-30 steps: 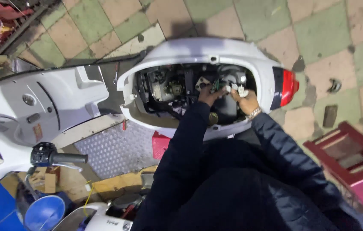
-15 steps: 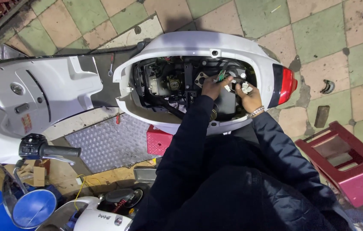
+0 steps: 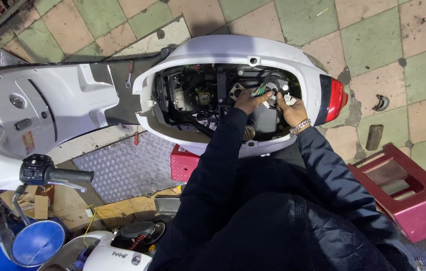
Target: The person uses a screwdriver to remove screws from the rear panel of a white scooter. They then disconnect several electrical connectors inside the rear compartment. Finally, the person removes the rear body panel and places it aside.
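Both grips closed: left hand pinching green wires, right hand holding white connector just beside, inside open scooter body.

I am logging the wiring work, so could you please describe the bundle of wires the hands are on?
The wire bundle is a short cluster of thin insulated leads, mostly green with some white, ending at a small white plastic connector. It sits in the rear of the open scooter body, near the red tail light. The left hand pinches the wires; the right hand holds the connector.
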